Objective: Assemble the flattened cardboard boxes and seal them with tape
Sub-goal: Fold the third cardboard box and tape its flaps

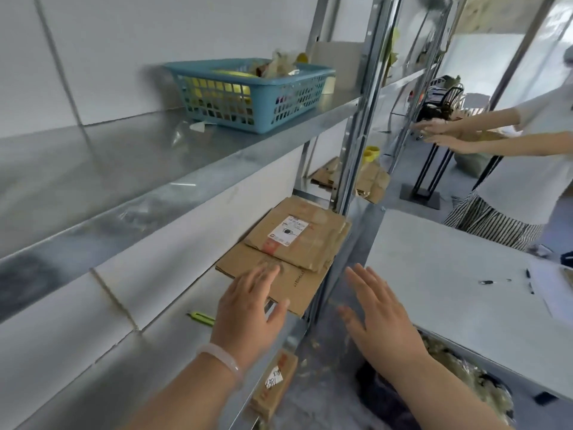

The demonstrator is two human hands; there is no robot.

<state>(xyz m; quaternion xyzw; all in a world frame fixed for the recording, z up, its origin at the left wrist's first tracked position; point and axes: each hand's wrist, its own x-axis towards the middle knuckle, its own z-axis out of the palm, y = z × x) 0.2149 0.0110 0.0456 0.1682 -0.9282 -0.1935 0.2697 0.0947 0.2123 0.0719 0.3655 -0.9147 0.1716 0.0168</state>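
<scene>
Flattened cardboard boxes [294,243] on metal shelf [183,352]

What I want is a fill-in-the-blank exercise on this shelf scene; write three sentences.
The blue plastic lattice basket stands on the ____ grey metal shelf.
The top flattened brown cardboard box bears a white printed ____.
The person's left hand and right hand both hold ____.
Missing words: upper; label; nothing.
</scene>
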